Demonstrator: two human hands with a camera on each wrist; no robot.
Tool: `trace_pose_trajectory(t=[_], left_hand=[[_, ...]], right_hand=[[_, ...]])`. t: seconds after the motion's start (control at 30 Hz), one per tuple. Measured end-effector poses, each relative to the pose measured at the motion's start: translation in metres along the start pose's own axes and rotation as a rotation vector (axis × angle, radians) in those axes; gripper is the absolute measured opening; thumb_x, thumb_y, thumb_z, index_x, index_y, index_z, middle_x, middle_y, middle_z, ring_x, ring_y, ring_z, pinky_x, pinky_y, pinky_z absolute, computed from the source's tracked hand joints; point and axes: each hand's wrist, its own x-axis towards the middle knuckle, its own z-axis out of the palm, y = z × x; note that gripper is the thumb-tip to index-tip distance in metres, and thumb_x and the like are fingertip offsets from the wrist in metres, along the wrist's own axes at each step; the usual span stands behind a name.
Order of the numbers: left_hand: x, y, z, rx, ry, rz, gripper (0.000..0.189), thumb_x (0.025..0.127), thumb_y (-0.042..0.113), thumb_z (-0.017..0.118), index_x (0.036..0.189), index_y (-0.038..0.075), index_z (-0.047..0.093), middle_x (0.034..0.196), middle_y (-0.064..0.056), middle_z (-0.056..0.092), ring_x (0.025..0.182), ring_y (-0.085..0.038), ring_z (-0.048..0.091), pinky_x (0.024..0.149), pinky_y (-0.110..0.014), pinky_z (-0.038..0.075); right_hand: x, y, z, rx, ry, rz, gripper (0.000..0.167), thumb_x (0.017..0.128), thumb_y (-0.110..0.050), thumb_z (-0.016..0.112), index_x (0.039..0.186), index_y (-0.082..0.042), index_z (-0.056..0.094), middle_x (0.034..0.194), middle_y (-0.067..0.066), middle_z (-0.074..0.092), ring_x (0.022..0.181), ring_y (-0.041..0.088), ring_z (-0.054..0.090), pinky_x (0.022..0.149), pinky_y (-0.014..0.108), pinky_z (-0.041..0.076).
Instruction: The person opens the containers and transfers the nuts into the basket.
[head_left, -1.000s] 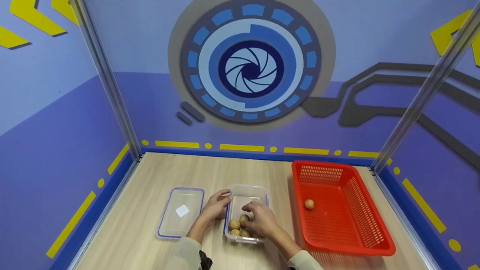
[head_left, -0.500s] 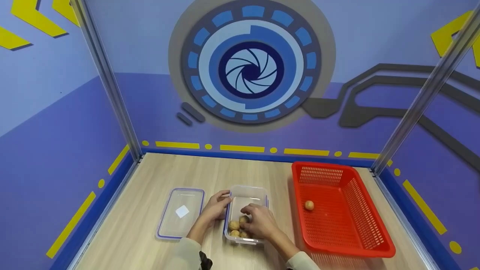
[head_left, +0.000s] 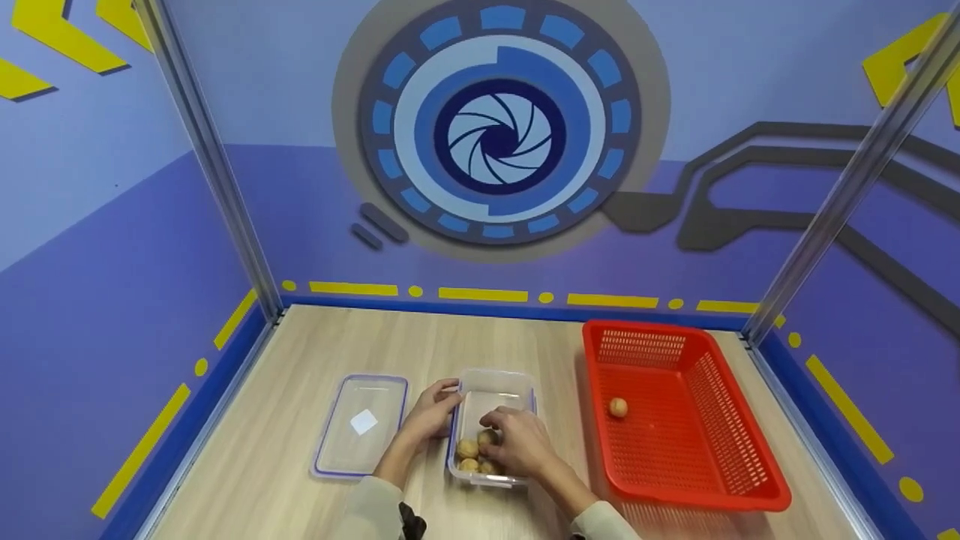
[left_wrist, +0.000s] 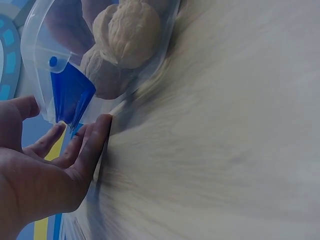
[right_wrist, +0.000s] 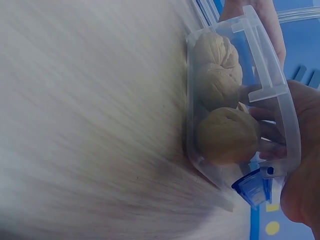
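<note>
A clear plastic food container (head_left: 495,384) with a blue seal stands on the table, several walnuts (head_left: 468,448) gathered at its near end. My right hand (head_left: 519,442) reaches in over the right side, its thumb and fingers curled about a walnut (head_left: 489,436) there. Through the clear wall in the right wrist view, fingers (right_wrist: 270,131) show close against the walnuts (right_wrist: 227,135). My left hand (head_left: 429,414) rests at the container's left side, thumb near the rim. In the left wrist view its fingers (left_wrist: 92,147) extend loosely to the outer wall beside a blue latch (left_wrist: 70,97).
A clear lid (head_left: 361,450) with a blue edge and a white label lies flat to the left. On the right stands a red perforated basket (head_left: 690,420) with one walnut (head_left: 618,407) inside. Patterned walls and metal posts enclose the table's back and sides.
</note>
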Motion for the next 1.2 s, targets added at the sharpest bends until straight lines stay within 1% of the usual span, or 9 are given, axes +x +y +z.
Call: trace_pose_trajectory(t=[0.1,0.23,0.3,0.53,0.67,0.77,0.97,1.07,1.2], left_hand=[[-0.0004,-0.0011,-0.0008,-0.005,0.005,0.014,0.050,0.108,0.016,0.057,0.151,-0.006,0.046,0.136,-0.028,0.061,0.124,-0.046,0.062,0.095,-0.048,0.057],[-0.0023,-0.0007,-0.0033,-0.008,0.007,0.034,0.049,0.109,0.015,0.056,0.151,-0.008,0.045,0.137,-0.031,0.060,0.127,-0.049,0.059,0.100,-0.048,0.054],[-0.0027,-0.0006,-0.0049,-0.001,0.008,0.038,0.049,0.109,0.016,0.056,0.151,-0.008,0.045,0.138,-0.032,0.059,0.128,-0.049,0.059,0.101,-0.048,0.054],[-0.0031,-0.0014,-0.0059,-0.017,-0.013,-0.005,0.052,0.109,0.018,0.056,0.153,-0.006,0.043,0.139,-0.031,0.057,0.126,-0.046,0.060,0.095,-0.045,0.057],[-0.0038,-0.0018,-0.0046,-0.010,-0.016,-0.025,0.054,0.109,0.021,0.058,0.154,-0.004,0.043,0.140,-0.029,0.057,0.125,-0.045,0.061,0.091,-0.043,0.058],[-0.0038,-0.0009,-0.0035,-0.024,-0.023,-0.047,0.055,0.108,0.023,0.060,0.154,-0.002,0.043,0.141,-0.027,0.057,0.126,-0.045,0.061,0.089,-0.045,0.060],[-0.0025,0.0019,-0.0022,-0.025,-0.032,-0.037,0.053,0.109,0.020,0.056,0.154,-0.003,0.043,0.143,-0.027,0.057,0.128,-0.046,0.060,0.088,-0.044,0.060],[-0.0018,0.0031,-0.0021,-0.020,-0.036,-0.031,0.051,0.110,0.020,0.055,0.154,-0.003,0.043,0.143,-0.028,0.056,0.129,-0.046,0.059,0.090,-0.044,0.059],[-0.0012,0.0035,-0.0022,-0.002,-0.029,-0.031,0.052,0.109,0.022,0.057,0.154,-0.003,0.044,0.142,-0.027,0.057,0.130,-0.046,0.058,0.092,-0.044,0.057]], right_hand=[[0.0003,-0.0015,0.0002,0.006,-0.010,0.005,0.031,0.079,-0.027,0.090,0.105,-0.014,0.080,0.096,-0.005,0.075,0.084,0.014,0.070,0.076,0.040,0.055],[0.0010,-0.0042,0.0006,0.004,-0.016,0.001,0.030,0.079,-0.027,0.090,0.104,-0.014,0.080,0.095,-0.005,0.074,0.084,0.013,0.069,0.076,0.039,0.054],[0.0015,-0.0051,0.0010,0.001,-0.015,-0.005,0.030,0.079,-0.028,0.090,0.104,-0.015,0.080,0.094,-0.005,0.074,0.083,0.013,0.068,0.076,0.039,0.053],[0.0000,-0.0045,0.0024,-0.010,-0.018,-0.022,0.031,0.078,-0.026,0.091,0.104,-0.012,0.080,0.093,-0.005,0.074,0.082,0.013,0.067,0.076,0.040,0.053],[-0.0014,-0.0035,0.0022,-0.041,-0.024,-0.030,0.032,0.077,-0.026,0.090,0.103,-0.011,0.080,0.089,-0.005,0.071,0.076,0.011,0.062,0.073,0.038,0.051],[-0.0023,-0.0028,0.0015,-0.067,-0.019,-0.035,0.032,0.075,-0.026,0.090,0.101,-0.012,0.080,0.085,-0.007,0.069,0.071,0.010,0.058,0.069,0.037,0.049],[-0.0013,-0.0013,0.0002,-0.125,-0.022,-0.049,0.027,0.076,-0.026,0.088,0.099,-0.014,0.079,0.081,-0.009,0.065,0.069,0.011,0.057,0.068,0.037,0.048],[-0.0009,-0.0010,-0.0002,-0.146,-0.035,-0.055,0.027,0.077,-0.027,0.087,0.100,-0.015,0.079,0.082,-0.008,0.066,0.072,0.013,0.060,0.070,0.038,0.048],[-0.0011,-0.0011,-0.0001,-0.151,-0.047,-0.059,0.028,0.078,-0.028,0.086,0.101,-0.014,0.079,0.084,-0.007,0.067,0.075,0.013,0.061,0.072,0.039,0.049]])
